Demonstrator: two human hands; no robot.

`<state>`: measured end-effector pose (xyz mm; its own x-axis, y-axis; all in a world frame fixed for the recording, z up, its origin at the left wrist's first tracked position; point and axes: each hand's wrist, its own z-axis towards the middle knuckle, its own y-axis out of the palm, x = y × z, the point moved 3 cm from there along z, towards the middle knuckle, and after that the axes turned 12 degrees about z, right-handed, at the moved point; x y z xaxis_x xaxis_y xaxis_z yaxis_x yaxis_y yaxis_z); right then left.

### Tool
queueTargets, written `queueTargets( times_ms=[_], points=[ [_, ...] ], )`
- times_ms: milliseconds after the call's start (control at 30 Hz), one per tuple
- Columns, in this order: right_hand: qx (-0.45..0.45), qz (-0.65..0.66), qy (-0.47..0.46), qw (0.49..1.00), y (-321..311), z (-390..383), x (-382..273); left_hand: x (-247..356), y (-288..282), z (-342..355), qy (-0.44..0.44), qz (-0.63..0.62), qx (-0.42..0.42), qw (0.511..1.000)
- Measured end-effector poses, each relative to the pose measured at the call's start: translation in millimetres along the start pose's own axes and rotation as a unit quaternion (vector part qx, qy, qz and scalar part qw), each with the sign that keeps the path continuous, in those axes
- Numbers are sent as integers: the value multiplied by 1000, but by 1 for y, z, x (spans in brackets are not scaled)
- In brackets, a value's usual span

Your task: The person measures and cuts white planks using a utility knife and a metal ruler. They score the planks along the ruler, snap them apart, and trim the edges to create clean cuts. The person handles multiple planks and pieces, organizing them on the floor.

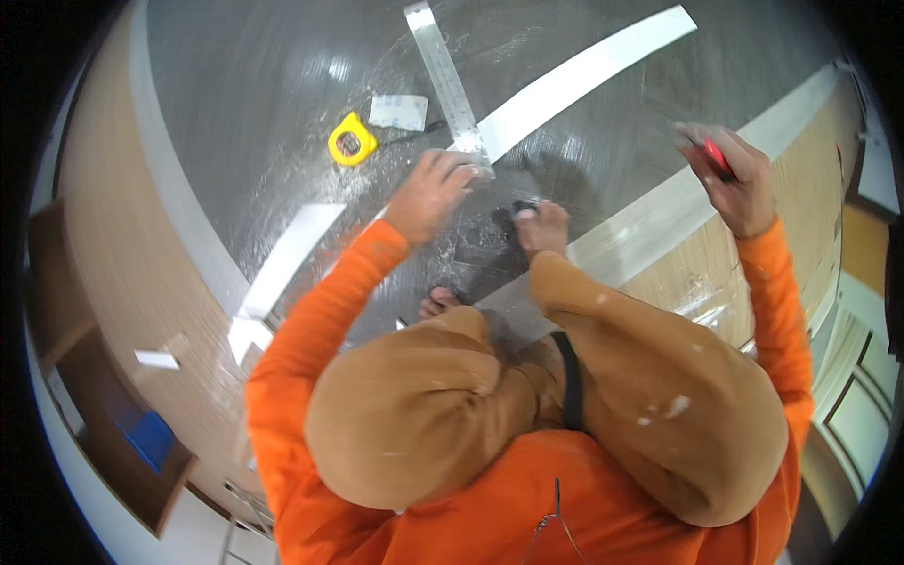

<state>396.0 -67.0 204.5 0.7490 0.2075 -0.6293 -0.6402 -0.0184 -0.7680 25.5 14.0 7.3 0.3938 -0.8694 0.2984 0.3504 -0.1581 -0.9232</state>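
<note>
My left hand (431, 195) has its fingers bent together at the near end of a silver metal square (443, 71), which points away from me. A long white strip (584, 80) runs from beside the square toward the far right. Out to the right, my right hand (737, 184) is raised and closed around a small red-and-black tool (718, 158); its tip is smeared by motion. Left of the square lie a yellow tape measure (351, 140) and a white printed paper piece (398, 111). Another white strip length (294, 252) lies lower left, near my forearm.
A dark grey, dusty board (273, 56) spreads under everything, with my bare feet (542, 228) on it. Pale edging (640, 221) borders it, with light wood surfaces (141, 273) beyond. At lower left are a small white offcut (156, 359) and a blue object (151, 440).
</note>
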Motion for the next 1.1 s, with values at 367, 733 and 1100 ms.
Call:
queueTargets(
  times_ms=[367,733,1100],
  points=[
    [-159,49,158,973,76,-79,31,18,94,39,-140,-111,33,983],
    [293,526,443,664,325,-44,49,60,116,52,-361,-101,102,921],
    [65,694,273,663,272,-63,17,108,55,25,-247,-394,322,825]
  ],
)
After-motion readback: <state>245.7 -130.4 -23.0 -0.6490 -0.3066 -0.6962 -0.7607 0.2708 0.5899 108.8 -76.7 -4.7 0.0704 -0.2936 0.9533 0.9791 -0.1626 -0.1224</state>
